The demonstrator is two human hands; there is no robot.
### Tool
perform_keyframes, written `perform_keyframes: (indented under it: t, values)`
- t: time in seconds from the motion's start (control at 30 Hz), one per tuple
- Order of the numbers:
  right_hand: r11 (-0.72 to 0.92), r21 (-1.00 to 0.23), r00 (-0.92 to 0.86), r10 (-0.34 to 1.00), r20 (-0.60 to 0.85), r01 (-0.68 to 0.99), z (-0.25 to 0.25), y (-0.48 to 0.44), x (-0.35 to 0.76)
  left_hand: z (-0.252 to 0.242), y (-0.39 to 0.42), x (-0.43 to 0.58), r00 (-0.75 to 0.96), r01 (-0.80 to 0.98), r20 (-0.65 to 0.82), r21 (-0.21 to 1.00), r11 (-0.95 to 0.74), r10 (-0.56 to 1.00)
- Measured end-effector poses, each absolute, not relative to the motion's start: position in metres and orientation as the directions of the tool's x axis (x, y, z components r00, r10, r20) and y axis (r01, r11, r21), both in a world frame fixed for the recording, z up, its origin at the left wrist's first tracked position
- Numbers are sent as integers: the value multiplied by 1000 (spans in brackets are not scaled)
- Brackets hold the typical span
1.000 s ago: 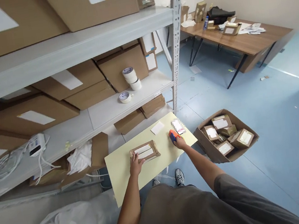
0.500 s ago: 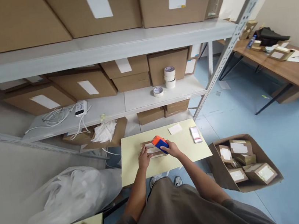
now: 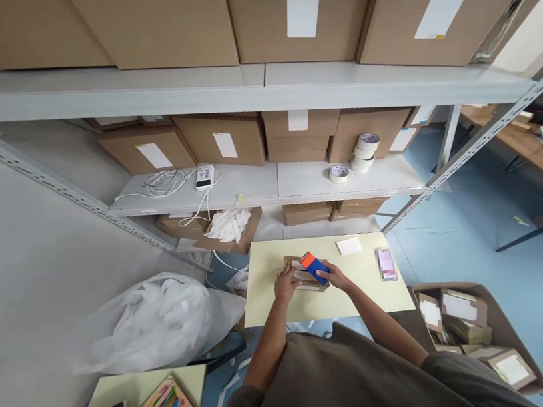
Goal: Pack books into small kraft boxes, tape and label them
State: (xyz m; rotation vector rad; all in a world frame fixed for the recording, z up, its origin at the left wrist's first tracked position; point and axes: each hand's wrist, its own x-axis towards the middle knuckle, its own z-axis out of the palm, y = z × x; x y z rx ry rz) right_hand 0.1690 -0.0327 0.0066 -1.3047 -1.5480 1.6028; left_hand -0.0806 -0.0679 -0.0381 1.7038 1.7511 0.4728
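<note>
And the right hand [image 3: 335, 275] grips the orange-and-blue device [image 3: 315, 269], slanting over the small box [image 3: 307, 283] on the desk [image 3: 271, 308]! Left hand [image 3: 285, 284] touches the box's nine-o'clock end; whether it's gripping, hard to tell. From the box: white card [image 3: 349, 246] at two o'clock, phone [image 3: 386, 263] at three, floor carton [image 3: 508, 325] at four.

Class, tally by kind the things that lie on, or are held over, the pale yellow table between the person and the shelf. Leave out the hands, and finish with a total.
Labelled cardboard box: 1
Orange-and-blue handheld tool: 1
White slip: 1
Phone: 1
Total: 4
</note>
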Motion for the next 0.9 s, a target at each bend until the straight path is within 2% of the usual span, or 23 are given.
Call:
perform_keyframes:
  t: [0.13, 0.23, 0.37, 0.5, 0.73, 0.9]
  values:
    - [-215, -949, -364, 886, -289, 230, 11, -33, 169, -30, -67, -80, -34, 682, -152, 719, 134, 988]
    - [-264, -935, -318, 888, -332, 238, 10, -38, 165, -13, -50, -86, -96, 544, -83, 830, 122, 992]
    - [-305, -929, -277, 893, -356, 211, 10, -44, 162, 13, -19, -94, 88, 240, -149, 963, 124, 985]
    - [-334, -926, -278, 886, -372, 174, 15, -49, 162, 23, -8, -92, 254, 63, -193, 981, 183, 948]
    - [-345, -930, -293, 883, -367, 128, 24, -54, 165, 26, -10, -85, 312, 18, -244, 968, 251, 918]
    - [-344, -933, -342, 869, -358, 102, 25, -55, 172, 28, -8, -77, 285, 57, -224, 974, 217, 932]
